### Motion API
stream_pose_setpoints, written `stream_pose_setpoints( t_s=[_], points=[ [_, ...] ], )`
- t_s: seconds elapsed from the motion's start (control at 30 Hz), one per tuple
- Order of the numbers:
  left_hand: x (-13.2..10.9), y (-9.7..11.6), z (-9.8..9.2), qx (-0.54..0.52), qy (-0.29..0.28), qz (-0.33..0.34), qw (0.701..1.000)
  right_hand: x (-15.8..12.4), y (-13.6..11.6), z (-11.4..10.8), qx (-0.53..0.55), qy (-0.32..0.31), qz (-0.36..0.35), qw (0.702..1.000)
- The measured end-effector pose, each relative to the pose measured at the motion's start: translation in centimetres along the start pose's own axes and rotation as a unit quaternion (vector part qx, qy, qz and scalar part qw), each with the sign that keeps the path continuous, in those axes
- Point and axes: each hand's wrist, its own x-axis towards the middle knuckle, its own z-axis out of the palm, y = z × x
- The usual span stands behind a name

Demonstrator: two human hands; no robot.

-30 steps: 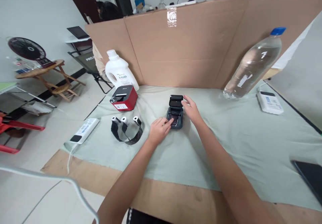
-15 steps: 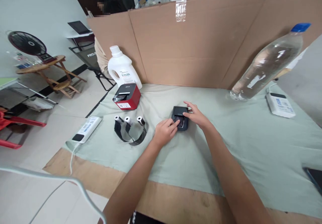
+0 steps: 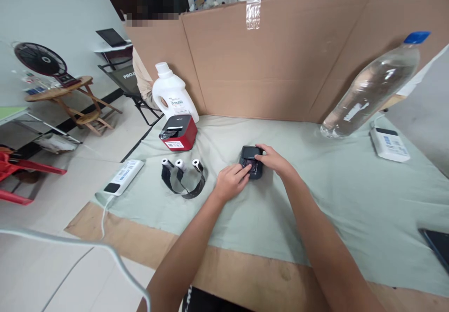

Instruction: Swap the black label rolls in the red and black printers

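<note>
A small black handheld device (image 3: 251,153) lies on the green cloth in front of me, with a dark screen-like panel at its far end and a keypad-like area nearer me. My left hand (image 3: 232,179) is at its near left side, the index finger reaching onto the keypad area and the other fingers curled. Around the far right corner my right hand (image 3: 274,158) is closed, thumb on the front face and fingers at the edge. Left of the hands, several white-cored rolls (image 3: 180,164) with black strips curve across the cloth.
A red and black box-shaped machine (image 3: 178,133) and a white jug (image 3: 174,92) stand back left. Leaning right is a clear bottle (image 3: 372,90) before a cardboard screen (image 3: 273,68). White power strips (image 3: 124,177) lie at both sides. A dark phone-like slab (image 3: 437,246) is far right.
The dark panel at the device's far end looked raised before and now lies flush. My right hand's fingers have drawn down to the edge. The left hand has hardly moved.
</note>
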Motion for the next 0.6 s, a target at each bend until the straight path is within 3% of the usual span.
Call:
stream_pose_setpoints(
  t_s=[0.43,0.6],
  points=[
    [0.2,0.1,-0.6,-0.007,0.022,-0.012,1.0,0.1,0.7,1.4,-0.083,0.049,-0.002,0.995],
    [-0.1,0.0,-0.8,-0.053,0.009,0.02,0.998,-1.3,-1.6,1.4,-0.131,0.089,0.02,0.987]
  ],
)
